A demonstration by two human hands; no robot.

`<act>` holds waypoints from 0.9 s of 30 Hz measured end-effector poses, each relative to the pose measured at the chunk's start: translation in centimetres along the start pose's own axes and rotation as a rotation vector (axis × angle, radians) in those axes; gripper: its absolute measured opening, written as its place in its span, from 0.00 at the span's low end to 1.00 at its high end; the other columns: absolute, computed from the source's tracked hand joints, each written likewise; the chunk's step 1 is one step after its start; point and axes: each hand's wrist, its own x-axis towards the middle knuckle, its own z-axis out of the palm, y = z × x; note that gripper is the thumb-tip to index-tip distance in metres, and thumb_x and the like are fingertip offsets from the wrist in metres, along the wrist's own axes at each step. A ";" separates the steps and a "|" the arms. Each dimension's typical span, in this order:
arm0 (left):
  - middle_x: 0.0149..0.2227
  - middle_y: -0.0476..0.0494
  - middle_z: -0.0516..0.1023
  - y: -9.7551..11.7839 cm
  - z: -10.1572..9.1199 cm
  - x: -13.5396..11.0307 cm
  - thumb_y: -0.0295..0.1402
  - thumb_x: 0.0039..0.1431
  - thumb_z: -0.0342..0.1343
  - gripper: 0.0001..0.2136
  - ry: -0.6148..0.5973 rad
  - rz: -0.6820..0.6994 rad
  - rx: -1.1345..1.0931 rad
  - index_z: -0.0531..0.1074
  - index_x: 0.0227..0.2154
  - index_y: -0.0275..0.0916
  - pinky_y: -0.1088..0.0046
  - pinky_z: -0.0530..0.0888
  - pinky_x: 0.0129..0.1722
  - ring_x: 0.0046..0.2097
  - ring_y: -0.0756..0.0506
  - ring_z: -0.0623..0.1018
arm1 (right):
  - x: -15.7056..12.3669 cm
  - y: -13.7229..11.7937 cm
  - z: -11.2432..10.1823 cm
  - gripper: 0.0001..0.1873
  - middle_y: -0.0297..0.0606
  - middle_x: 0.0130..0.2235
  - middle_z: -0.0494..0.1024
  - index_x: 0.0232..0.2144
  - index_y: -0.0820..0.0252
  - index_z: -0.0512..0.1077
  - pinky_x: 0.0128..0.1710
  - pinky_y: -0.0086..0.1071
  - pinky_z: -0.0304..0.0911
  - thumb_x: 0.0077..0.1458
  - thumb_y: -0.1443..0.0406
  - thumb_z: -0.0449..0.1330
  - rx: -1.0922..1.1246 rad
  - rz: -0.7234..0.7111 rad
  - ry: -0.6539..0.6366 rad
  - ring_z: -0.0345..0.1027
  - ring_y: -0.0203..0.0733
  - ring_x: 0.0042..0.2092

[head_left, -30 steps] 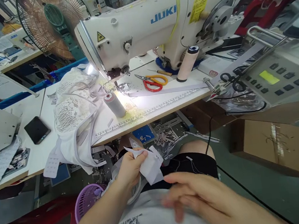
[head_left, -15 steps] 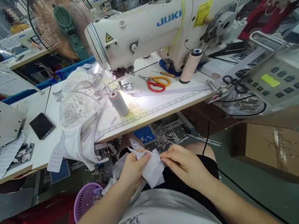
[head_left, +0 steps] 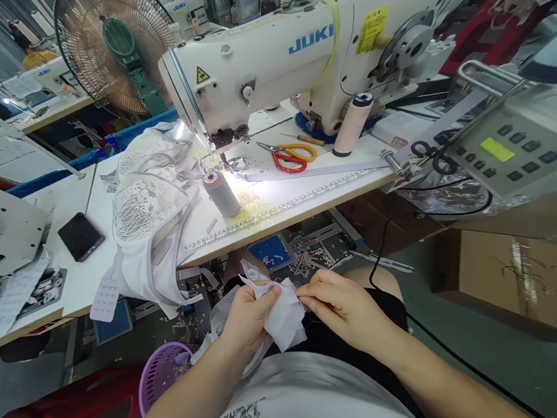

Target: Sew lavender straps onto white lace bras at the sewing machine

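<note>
We see smooth, matt white cloth point(head_left: 286, 325), softly creased, at near centre, and rough, openwork lace point(head_left: 142, 208) to its left. Beyond, we find a sewing machine point(head_left: 266, 63) in glossy white paint and scissors point(head_left: 272, 148) with shiny metal blades. A glassy black phone point(head_left: 80, 236) lies left on the smooth white tabletop point(head_left: 195, 228). We note a glossy red plastic stool point(head_left: 74, 407) and a purple plastic basket point(head_left: 150, 384) near left; right, matt cardboard carton point(head_left: 481, 273), shiny tape point(head_left: 523, 275).

The left hand point(head_left: 247, 314) grips with its thumb pressed on top, left forearm point(head_left: 191, 388) slanting inward. Near it, the right hand point(head_left: 345, 309) (fingers curled) pinches at the fingertips point(head_left: 306, 290), right forearm point(head_left: 438, 375) angled inward too.
</note>
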 end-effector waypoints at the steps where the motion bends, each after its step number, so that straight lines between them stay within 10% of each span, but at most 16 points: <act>1: 0.22 0.46 0.73 0.0 0.0 0.0 0.39 0.37 0.66 0.15 -0.001 0.000 0.000 0.73 0.22 0.31 0.75 0.64 0.26 0.24 0.51 0.70 | 0.0 0.0 0.0 0.12 0.38 0.30 0.68 0.35 0.58 0.73 0.29 0.29 0.62 0.57 0.67 0.50 0.001 -0.002 -0.003 0.65 0.37 0.31; 27: 0.22 0.45 0.72 -0.5 -0.5 0.3 0.40 0.37 0.66 0.16 0.006 -0.008 0.014 0.73 0.22 0.31 0.76 0.64 0.26 0.24 0.52 0.69 | 0.1 0.1 0.2 0.11 0.37 0.30 0.68 0.35 0.59 0.73 0.28 0.28 0.61 0.57 0.68 0.50 0.006 -0.031 -0.005 0.63 0.35 0.30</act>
